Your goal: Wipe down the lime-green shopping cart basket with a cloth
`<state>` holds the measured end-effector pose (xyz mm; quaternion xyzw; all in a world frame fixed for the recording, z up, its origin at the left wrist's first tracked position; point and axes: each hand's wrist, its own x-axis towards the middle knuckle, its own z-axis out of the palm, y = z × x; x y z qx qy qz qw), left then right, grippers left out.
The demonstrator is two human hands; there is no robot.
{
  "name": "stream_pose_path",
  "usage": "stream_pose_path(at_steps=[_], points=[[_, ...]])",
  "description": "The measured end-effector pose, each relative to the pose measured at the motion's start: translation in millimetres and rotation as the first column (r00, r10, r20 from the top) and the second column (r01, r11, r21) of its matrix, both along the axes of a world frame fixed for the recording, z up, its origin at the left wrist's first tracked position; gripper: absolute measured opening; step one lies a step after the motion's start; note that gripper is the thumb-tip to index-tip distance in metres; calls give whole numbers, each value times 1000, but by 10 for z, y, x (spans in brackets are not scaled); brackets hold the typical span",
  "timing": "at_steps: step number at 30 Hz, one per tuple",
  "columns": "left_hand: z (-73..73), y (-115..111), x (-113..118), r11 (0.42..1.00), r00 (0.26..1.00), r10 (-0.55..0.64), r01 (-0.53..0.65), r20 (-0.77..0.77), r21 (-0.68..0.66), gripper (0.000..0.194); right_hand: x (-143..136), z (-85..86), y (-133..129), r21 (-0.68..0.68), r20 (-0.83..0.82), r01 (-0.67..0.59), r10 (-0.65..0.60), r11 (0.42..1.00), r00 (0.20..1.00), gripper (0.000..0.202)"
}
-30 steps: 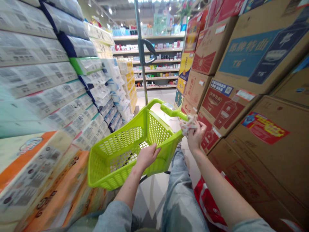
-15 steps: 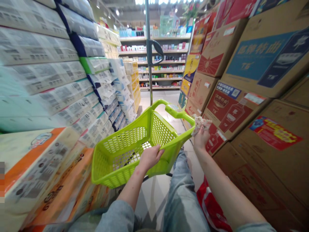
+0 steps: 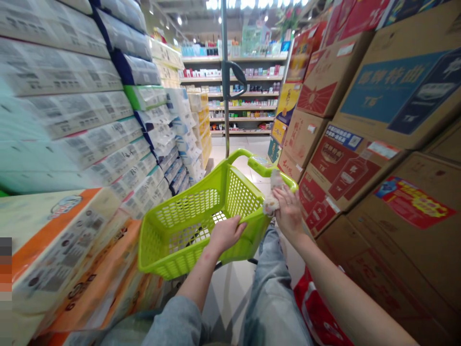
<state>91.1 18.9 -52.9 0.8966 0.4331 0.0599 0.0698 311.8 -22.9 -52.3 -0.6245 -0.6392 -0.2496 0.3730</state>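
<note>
A lime-green plastic shopping basket cart (image 3: 173, 216) stands tilted in front of me, with perforated walls and a curved handle (image 3: 237, 154) at its far right. My left hand (image 3: 226, 234) is closed over the basket's near rim, thumb on the inside. At the right end of the handle, my right hand (image 3: 289, 211) presses a whitish crumpled cloth (image 3: 272, 204) against the green frame. Its fingers lie bent over the cloth and the frame. Part of the cloth is hidden under those fingers. The basket's bottom grid shows the floor through it.
Stacked packs of tissue paper (image 3: 72, 113) rise on the left, with orange-striped packs (image 3: 54, 250) close by. Cardboard boxes (image 3: 392, 91) form a wall on the right. A grey pole (image 3: 225, 43) stands beyond the basket, before shelves (image 3: 248, 96). A red bag (image 3: 317, 307) lies by my leg.
My right hand has moved left with the cloth, from the outer corner of the handle to its inner side. My left hand keeps its hold on the rim.
</note>
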Motion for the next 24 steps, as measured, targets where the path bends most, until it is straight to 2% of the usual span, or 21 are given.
stream_pose_path(at_steps=[2, 5, 10, 12, 15, 17, 19, 21, 24], points=[[13, -8, -2, 1000, 1000, 2, -2, 7, -3, 42, 49, 100, 87, -30, 67, 7, -5, 1000, 998, 28], [33, -22, -6, 1000, 1000, 9, -9, 11, -21, 40, 48, 231, 179, -116, 154, 91, -73, 989, 985, 27], [56, -63, -15, 999, 1000, 8, -7, 28, -40, 35, -64, 408, 279, -257, 204, 221, -171, 941, 964, 50], [60, -66, -47, 999, 997, -22, 26, 78, -46, 33, -92, 463, 319, -315, 197, 256, -201, 914, 960, 58], [45, -36, -174, 994, 979, -61, 78, 196, -83, 37, -85, 503, 364, -369, 173, 248, -196, 896, 965, 61], [15, -5, -294, 990, 985, -23, 46, 173, -134, 41, -60, 486, 369, -346, 151, 222, -180, 912, 972, 59], [-25, 19, -403, 987, 999, 31, -24, 44, -156, 48, -43, 424, 351, -271, 114, 160, -134, 949, 984, 54], [-60, 28, -467, 988, 997, 64, -70, -48, -139, 56, -55, 317, 311, -166, 66, 83, -73, 983, 995, 44], [-82, 19, -471, 990, 993, 86, -95, -85, -103, 61, -151, 91, 223, 7, -16, 27, -27, 1000, 1000, 33]])
